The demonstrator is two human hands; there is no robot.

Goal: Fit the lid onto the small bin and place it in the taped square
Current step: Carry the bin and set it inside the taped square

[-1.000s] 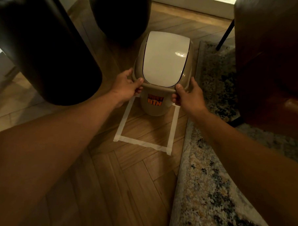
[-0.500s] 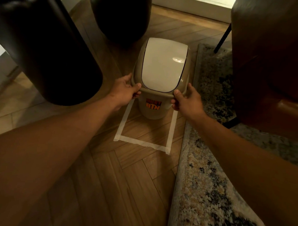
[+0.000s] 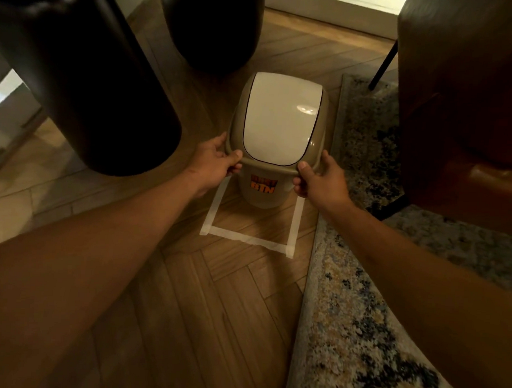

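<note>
Here, both hands' fingers (image 3: 236, 155) pinch the domed, glossy plastic lid (image 3: 278, 118) on the tan bin (image 3: 263, 194).

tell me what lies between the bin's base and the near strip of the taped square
In the head view, only bare wood floor lies between the bin base and the near tape strip; nothing else sits there.

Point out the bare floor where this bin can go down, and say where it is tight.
Free: wood inside the taped square, between the bin and the near tape strip. Tight: the rug edges the square's right side, and dark cylinders crowd the left and far side.
</note>
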